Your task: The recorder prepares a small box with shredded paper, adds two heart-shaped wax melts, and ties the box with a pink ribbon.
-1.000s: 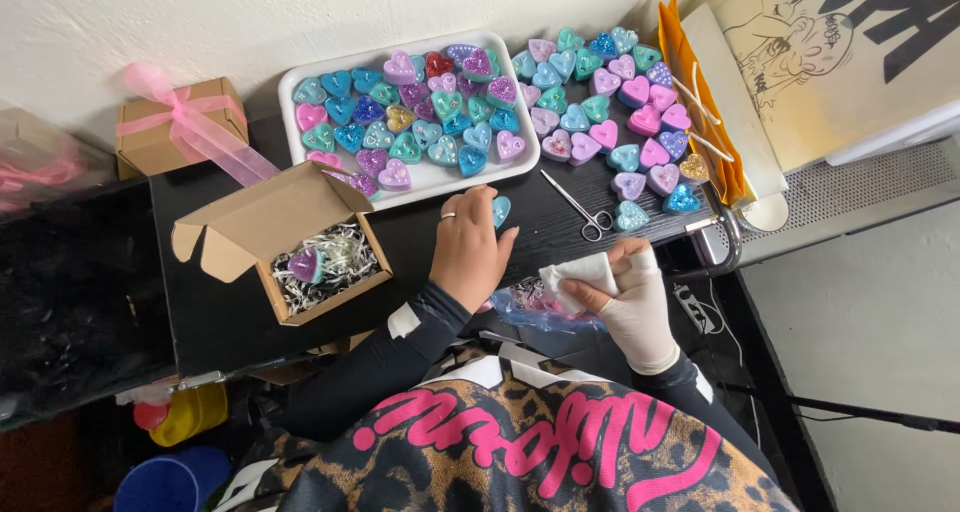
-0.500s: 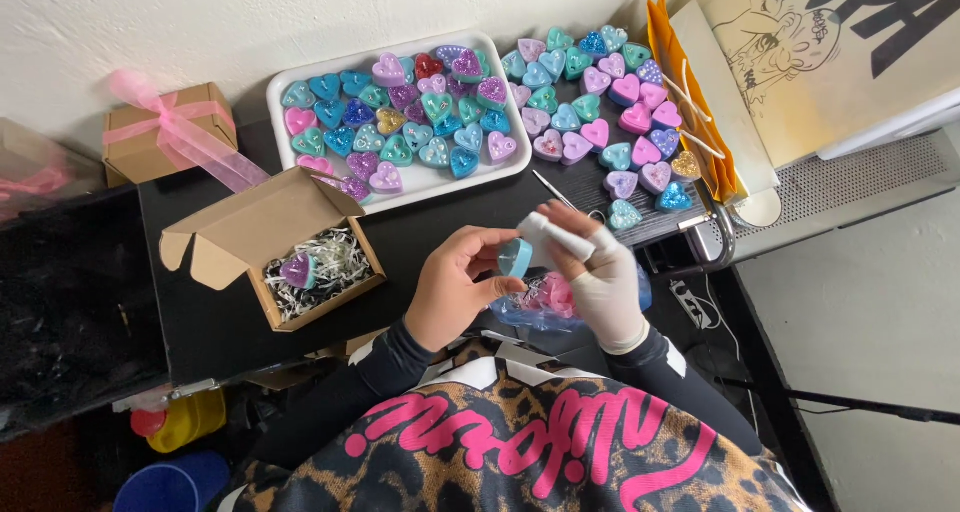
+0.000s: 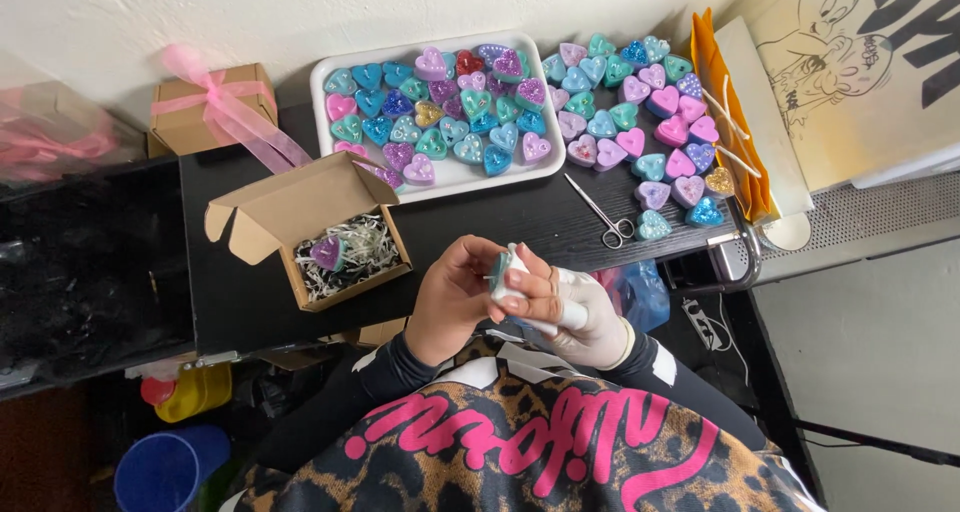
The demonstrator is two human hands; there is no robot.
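Note:
My left hand [image 3: 452,300] and my right hand [image 3: 575,317], which wears a white glove, meet close to my chest at the front edge of the black table [image 3: 235,292]. Together they hold a small teal heart-shaped piece [image 3: 496,271]. The right fingers also pinch a white piece [image 3: 516,264] against it; what that piece is I cannot tell. To the left stands an open cardboard box [image 3: 290,197] with shredded white filling and a purple heart [image 3: 328,252] inside.
A white tray [image 3: 470,184] full of glittery hearts sits at the back, with more loose hearts [image 3: 650,122] to its right. Scissors [image 3: 603,217] lie between them and my hands. A closed box with pink ribbon [image 3: 205,107] stands far left; an orange bag [image 3: 730,122] far right.
My left hand left the table near the tray, carrying the teal heart, and came back toward my body. The right hand moved in to meet it, and both now hold it together.

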